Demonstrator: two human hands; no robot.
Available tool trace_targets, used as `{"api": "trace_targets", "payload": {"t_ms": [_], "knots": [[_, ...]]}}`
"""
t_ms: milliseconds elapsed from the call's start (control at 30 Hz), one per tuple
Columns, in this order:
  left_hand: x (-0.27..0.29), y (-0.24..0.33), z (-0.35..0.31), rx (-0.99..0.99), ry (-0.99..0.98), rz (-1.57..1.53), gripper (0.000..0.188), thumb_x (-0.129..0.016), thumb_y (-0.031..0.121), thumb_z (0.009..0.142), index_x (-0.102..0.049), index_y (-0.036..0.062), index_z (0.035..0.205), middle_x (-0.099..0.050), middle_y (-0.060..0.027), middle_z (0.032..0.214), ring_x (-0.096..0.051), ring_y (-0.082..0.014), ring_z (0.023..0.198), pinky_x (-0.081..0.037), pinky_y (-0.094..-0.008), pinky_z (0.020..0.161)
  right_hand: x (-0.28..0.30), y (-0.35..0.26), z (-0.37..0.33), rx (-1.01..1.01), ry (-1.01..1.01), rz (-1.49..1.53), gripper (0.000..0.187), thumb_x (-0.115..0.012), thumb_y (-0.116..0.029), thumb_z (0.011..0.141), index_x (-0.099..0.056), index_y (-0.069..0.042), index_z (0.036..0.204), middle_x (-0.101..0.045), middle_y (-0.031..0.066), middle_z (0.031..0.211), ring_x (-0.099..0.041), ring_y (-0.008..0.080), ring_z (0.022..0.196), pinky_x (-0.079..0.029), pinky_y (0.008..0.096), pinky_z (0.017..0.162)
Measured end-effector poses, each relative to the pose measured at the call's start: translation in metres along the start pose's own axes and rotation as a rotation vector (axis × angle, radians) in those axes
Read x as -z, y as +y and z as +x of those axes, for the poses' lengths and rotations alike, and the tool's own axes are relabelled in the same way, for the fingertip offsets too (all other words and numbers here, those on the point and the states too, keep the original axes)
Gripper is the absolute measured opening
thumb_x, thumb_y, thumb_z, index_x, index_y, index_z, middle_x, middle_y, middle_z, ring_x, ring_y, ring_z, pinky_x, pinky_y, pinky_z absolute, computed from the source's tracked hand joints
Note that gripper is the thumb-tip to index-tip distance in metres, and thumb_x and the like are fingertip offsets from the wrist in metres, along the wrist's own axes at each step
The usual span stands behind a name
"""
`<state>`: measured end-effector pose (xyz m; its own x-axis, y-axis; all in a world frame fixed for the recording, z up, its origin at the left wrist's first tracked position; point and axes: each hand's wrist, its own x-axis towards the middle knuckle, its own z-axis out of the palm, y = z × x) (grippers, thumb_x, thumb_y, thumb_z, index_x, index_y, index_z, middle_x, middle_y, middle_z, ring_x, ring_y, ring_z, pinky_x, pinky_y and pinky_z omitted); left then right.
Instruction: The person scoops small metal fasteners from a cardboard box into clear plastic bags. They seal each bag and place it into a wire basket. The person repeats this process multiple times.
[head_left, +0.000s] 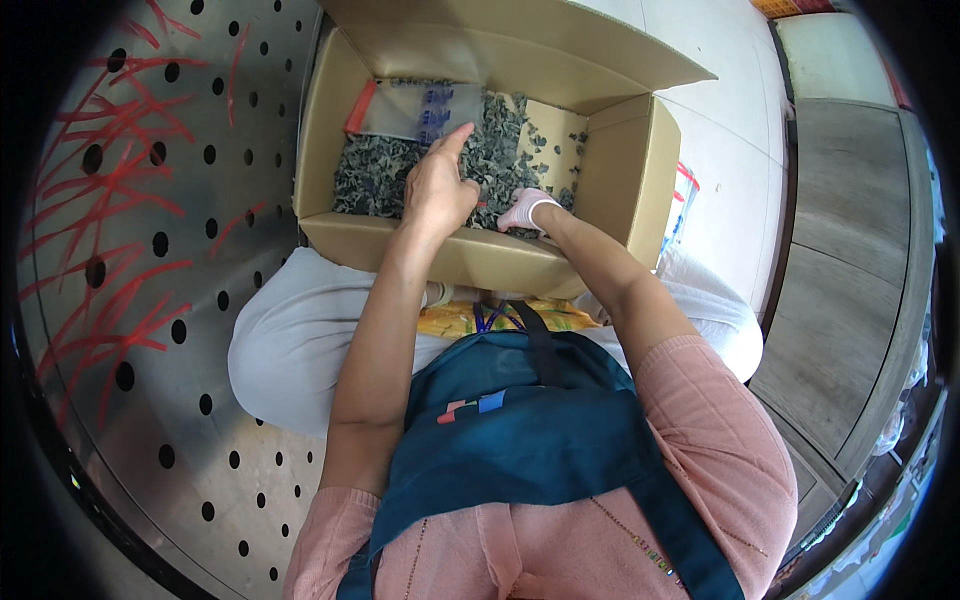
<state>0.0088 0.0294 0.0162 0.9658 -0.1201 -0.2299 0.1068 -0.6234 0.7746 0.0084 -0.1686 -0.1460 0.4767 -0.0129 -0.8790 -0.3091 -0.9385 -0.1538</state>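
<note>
Brown corrugated cardboard box (470, 262) sits right in front of your knees on the floor, flaps open, its bed covered with small dark grey-green chips (372, 172) scattered loose. Your left hand (437, 188) is inside it, lying over the chips with the index finger stretched out and the other fingers loosely curled; it grasps nothing that shows. That finger aims up and slightly right, toward the clear plastic bag with a red strip along one edge (418, 108), which lies flat at the far left end of the box, its long side running across the box. The bag is just beyond your left fingertip, so this hand is clearly the nearer one. Your right hand (526, 209), in a pale pink glove, is lower and further right, pressed into the chips near the front wall; whether it is clenched on any you cannot tell.
</note>
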Motion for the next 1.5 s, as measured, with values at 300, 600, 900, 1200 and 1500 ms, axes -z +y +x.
{"api": "trace_targets", "payload": {"t_ms": [300, 600, 900, 1200, 1500], "knots": [[-0.002, -0.01, 0.002, 0.034, 0.029, 0.061, 0.074, -0.069, 0.005, 0.07, -0.049, 0.0054, 0.142, -0.065, -0.0174, 0.106, -0.065, -0.0311, 0.09, -0.051, -0.038, 0.084, 0.007, 0.032, 0.008, -0.004, -0.075, 0.363, 0.083, -0.084, -0.028, 0.056, -0.057, -0.005, 0.131, -0.067, 0.0108, 0.111, -0.064, 0.0233, 0.096, -0.058, 0.0391, 0.067], [-0.008, -0.015, 0.001, -0.022, 0.08, 0.071, 0.077, -0.073, 0.01, 0.07, -0.048, 0.0058, 0.143, -0.065, -0.0142, 0.096, -0.065, -0.0296, 0.085, -0.051, -0.038, 0.082, 0.049, 0.043, -0.031, 0.19, -0.181, 1.131, 0.031, -0.08, -0.023, 0.075, -0.067, -0.007, 0.097, -0.066, 0.0075, 0.093, -0.066, 0.021, 0.072, -0.048, 0.0273, 0.05], [-0.006, -0.001, -0.005, 0.035, -0.021, 0.059, 0.08, -0.075, 0.009, 0.067, -0.048, 0.0035, 0.142, -0.066, -0.0153, 0.1, -0.066, -0.0279, 0.093, -0.051, -0.0359, 0.087, 0.082, 0.016, -0.124, 0.738, -0.338, 1.744, 0.033, -0.073, -0.017, 0.083, -0.057, -0.01, 0.111, -0.063, 0.0195, 0.113, -0.067, 0.0409, 0.095, -0.054, 0.0312, 0.053], [-0.009, 0.006, -0.013, -0.001, -0.087, 0.006, 0.075, -0.075, 0.008, 0.071, -0.047, 0.0026, 0.14, -0.058, -0.0165, 0.131, -0.059, -0.033, 0.119, -0.048, -0.0396, 0.1, 0.076, -0.042, -0.137, 0.578, -0.294, 1.615, 0.031, -0.076, -0.02, 0.082, -0.061, -0.01, 0.107, -0.066, 0.0118, 0.109, -0.066, 0.0312, 0.091, -0.053, 0.0309, 0.059], [-0.011, 0.002, -0.012, -0.044, -0.055, 0.034, 0.084, -0.081, 0.012, 0.07, -0.043, 0.0036, 0.145, -0.068, -0.0187, 0.11, -0.066, -0.0309, 0.103, -0.05, -0.0388, 0.091, 0.065, -0.055, -0.132, 0.593, -0.195, 1.596, 0.026, -0.077, -0.01, 0.081, -0.066, -0.014, 0.104, -0.068, 0.0034, 0.098, -0.064, 0.0207, 0.092, -0.053, 0.038, 0.076]]}}
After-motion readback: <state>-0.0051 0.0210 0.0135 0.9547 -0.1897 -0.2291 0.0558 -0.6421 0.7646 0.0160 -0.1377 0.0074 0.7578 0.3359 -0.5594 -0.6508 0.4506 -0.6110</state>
